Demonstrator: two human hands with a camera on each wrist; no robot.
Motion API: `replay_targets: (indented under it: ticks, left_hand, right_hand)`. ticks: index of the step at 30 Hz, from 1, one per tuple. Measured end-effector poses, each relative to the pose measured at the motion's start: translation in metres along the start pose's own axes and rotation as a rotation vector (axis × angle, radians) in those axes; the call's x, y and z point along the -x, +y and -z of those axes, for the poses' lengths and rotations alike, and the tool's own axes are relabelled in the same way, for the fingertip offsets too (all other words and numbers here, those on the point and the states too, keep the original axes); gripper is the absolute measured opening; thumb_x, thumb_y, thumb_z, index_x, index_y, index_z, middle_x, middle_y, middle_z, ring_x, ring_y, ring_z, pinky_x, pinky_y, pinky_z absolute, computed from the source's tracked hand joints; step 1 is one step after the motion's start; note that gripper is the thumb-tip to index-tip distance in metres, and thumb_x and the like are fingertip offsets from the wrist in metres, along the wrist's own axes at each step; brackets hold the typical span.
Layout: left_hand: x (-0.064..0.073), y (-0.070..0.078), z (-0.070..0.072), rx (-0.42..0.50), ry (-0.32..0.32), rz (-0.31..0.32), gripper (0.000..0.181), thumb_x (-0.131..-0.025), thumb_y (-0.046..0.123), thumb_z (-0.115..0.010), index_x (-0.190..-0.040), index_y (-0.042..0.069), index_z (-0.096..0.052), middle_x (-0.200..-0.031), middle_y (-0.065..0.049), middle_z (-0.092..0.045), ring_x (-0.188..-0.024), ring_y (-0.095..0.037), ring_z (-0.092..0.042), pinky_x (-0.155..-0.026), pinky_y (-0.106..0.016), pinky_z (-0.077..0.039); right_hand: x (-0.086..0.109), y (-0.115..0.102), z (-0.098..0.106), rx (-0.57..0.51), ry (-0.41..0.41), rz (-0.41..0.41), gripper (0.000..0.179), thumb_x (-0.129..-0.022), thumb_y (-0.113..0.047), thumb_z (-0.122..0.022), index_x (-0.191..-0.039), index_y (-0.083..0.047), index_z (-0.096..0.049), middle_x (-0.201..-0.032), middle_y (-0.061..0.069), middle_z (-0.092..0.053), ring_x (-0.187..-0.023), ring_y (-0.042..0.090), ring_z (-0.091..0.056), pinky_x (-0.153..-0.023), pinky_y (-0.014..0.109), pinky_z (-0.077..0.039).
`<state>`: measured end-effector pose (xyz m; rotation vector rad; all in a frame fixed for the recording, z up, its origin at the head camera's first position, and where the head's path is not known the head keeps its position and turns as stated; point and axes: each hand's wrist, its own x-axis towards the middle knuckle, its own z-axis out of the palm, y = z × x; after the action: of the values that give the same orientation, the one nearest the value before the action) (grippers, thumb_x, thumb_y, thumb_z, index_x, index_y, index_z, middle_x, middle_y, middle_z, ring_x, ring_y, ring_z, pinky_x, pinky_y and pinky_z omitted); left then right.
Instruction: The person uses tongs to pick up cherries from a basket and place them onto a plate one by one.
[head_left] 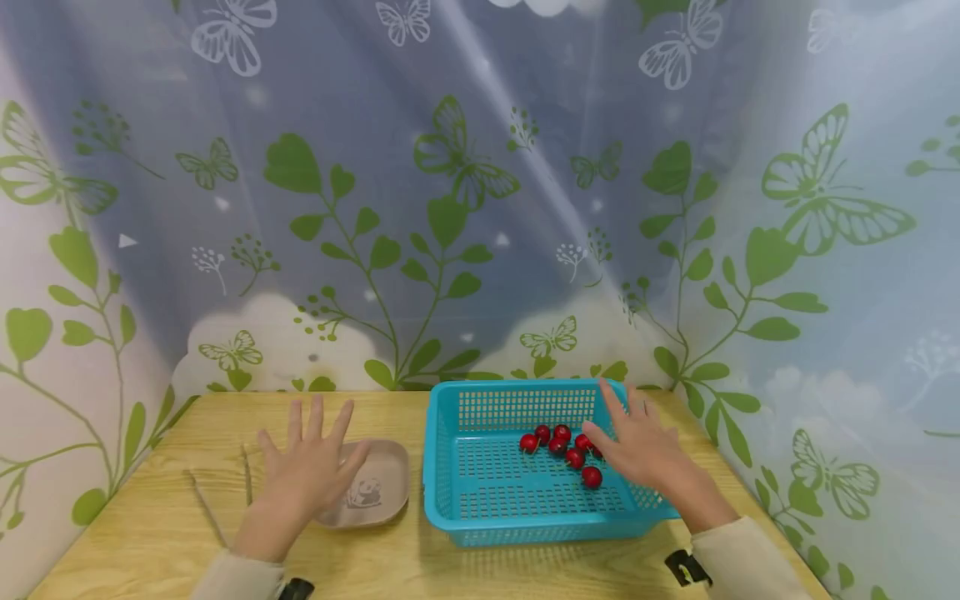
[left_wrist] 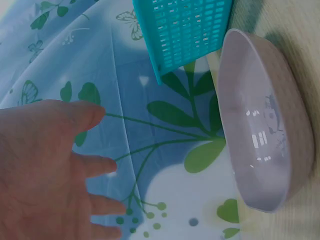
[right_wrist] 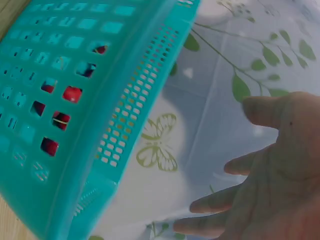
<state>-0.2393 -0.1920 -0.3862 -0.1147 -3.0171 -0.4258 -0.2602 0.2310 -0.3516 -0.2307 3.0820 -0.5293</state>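
My left hand hovers with spread fingers over the left side of a small pinkish-beige dish with a panda print. In the left wrist view that dish lies to the right of the hand, apart from it. My right hand, fingers extended, is above the right end of a turquoise plastic basket. Several red cherries lie in the basket's right half, some partly hidden by that hand. Neither hand holds anything. Through the basket holes, the right wrist view shows cherries.
Two thin sticks, probably chopsticks, lie apart on the wooden table, left of the dish and partly behind the left hand. A curtain printed with butterflies and leaves hangs behind the table and along both sides.
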Motion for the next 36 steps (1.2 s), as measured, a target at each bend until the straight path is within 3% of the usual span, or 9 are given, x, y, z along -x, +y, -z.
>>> replay_targets:
  ticks: [4,7,9,13,17,23,27,33,36]
  left_hand:
    - [0.000,-0.006,-0.002,-0.031,0.042,-0.032,0.067,-0.106,0.044,-0.048,-0.162,0.010,-0.033,-0.163,-0.032,-0.030,-0.150,-0.060,-0.023,-0.108,-0.088,-0.008]
    - [0.002,-0.010,-0.003,-0.033,0.091,-0.068,0.060,-0.103,0.037,-0.054,-0.154,0.007,-0.046,-0.152,-0.031,-0.048,-0.139,-0.058,-0.044,-0.106,-0.086,-0.023]
    - [0.003,-0.013,-0.004,-0.024,0.123,-0.103,0.055,-0.103,0.034,-0.056,-0.149,0.005,-0.054,-0.146,-0.030,-0.055,-0.132,-0.055,-0.053,-0.104,-0.081,-0.034]
    - [0.006,-0.021,-0.006,-0.019,0.169,-0.175,0.048,-0.102,0.032,-0.061,-0.141,0.004,-0.062,-0.138,-0.026,-0.064,-0.122,-0.049,-0.064,-0.097,-0.069,-0.049]
    - [0.007,-0.027,-0.008,-0.022,0.177,-0.196,0.047,-0.101,0.032,-0.062,-0.139,0.005,-0.063,-0.135,-0.024,-0.066,-0.118,-0.047,-0.066,-0.093,-0.064,-0.054]
    - [0.008,-0.028,-0.009,-0.006,0.151,-0.194,0.049,-0.100,0.034,-0.062,-0.141,0.006,-0.062,-0.136,-0.024,-0.066,-0.117,-0.049,-0.066,-0.088,-0.065,-0.055]
    - [0.008,-0.027,-0.008,0.004,0.123,-0.185,0.051,-0.104,0.038,-0.057,-0.144,0.006,-0.059,-0.139,-0.025,-0.064,-0.118,-0.050,-0.065,-0.086,-0.064,-0.056]
    - [0.009,-0.027,-0.006,0.036,0.107,-0.164,0.056,-0.109,0.045,-0.045,-0.148,0.007,-0.055,-0.143,-0.025,-0.061,-0.123,-0.051,-0.062,-0.092,-0.067,-0.053]
    - [0.009,-0.027,-0.005,0.049,0.118,-0.164,0.056,-0.110,0.046,-0.043,-0.149,0.007,-0.055,-0.144,-0.025,-0.060,-0.125,-0.051,-0.061,-0.094,-0.067,-0.052]
  right_hand:
    - [0.009,0.017,0.008,-0.060,0.038,0.063,0.083,-0.106,-0.043,-0.054,-0.165,-0.003,-0.012,-0.163,0.040,-0.015,-0.147,0.064,-0.022,-0.106,0.077,-0.034]
    - [0.016,0.035,0.013,-0.098,0.056,0.103,0.080,-0.104,-0.036,-0.062,-0.160,0.006,-0.024,-0.157,0.040,-0.032,-0.141,0.062,-0.036,-0.103,0.071,-0.041]
    - [0.019,0.049,0.017,-0.113,0.031,0.081,0.078,-0.103,-0.037,-0.063,-0.156,0.010,-0.031,-0.151,0.040,-0.042,-0.134,0.061,-0.045,-0.098,0.068,-0.047]
    - [0.026,0.077,0.021,-0.173,-0.078,-0.043,0.078,-0.103,-0.043,-0.062,-0.153,0.012,-0.035,-0.139,0.041,-0.052,-0.120,0.055,-0.058,-0.088,0.060,-0.054]
    - [0.029,0.107,0.017,-0.344,-0.161,-0.103,0.076,-0.104,-0.036,-0.062,-0.152,0.014,-0.032,-0.132,0.041,-0.054,-0.113,0.050,-0.063,-0.084,0.053,-0.059]
    - [0.035,0.138,0.010,-0.584,-0.292,-0.149,0.077,-0.106,-0.033,-0.060,-0.156,0.013,-0.025,-0.141,0.043,-0.048,-0.116,0.043,-0.066,-0.090,0.053,-0.059]
    - [0.039,0.155,0.005,-0.695,-0.358,-0.108,0.075,-0.106,-0.031,-0.059,-0.156,0.013,-0.023,-0.143,0.041,-0.047,-0.113,0.032,-0.068,-0.093,0.053,-0.059]
    - [0.035,0.170,-0.008,-0.854,-0.447,-0.038,0.074,-0.109,-0.028,-0.053,-0.160,0.010,-0.015,-0.147,0.025,-0.052,-0.119,0.030,-0.066,-0.100,0.053,-0.056]
    - [0.033,0.175,-0.016,-0.935,-0.479,-0.009,0.073,-0.111,-0.026,-0.048,-0.162,0.008,-0.009,-0.153,0.033,-0.041,-0.123,0.028,-0.064,-0.103,0.054,-0.054]
